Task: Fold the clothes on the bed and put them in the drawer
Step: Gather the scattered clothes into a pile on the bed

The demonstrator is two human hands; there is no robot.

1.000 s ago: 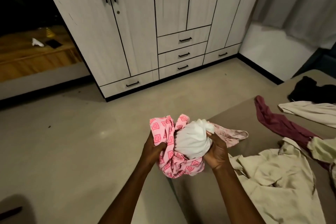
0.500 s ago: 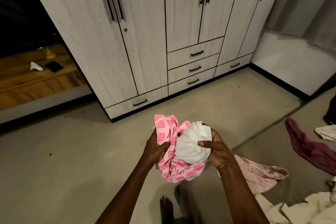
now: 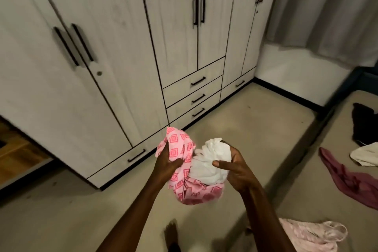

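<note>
Pink-and-white clothes bundle (image 3: 196,172) gripped between both hands.

The bed (image 3: 306,194) carries a black garment (image 3: 363,127), a cream one (image 3: 366,154) just beside it, a maroon cloth (image 3: 351,182) and pale pink fabric (image 3: 311,235) at the near edge

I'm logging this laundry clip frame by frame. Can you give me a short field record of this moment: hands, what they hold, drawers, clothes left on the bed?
left hand: grip closed on pink patterned cloth
right hand: grip closed on white cloth
bundle: both cloths bunched together, held above the floor
drawers: all shut
bed: maroon garment, black garment, cream garment, pale pink garment lie unfolded
</note>
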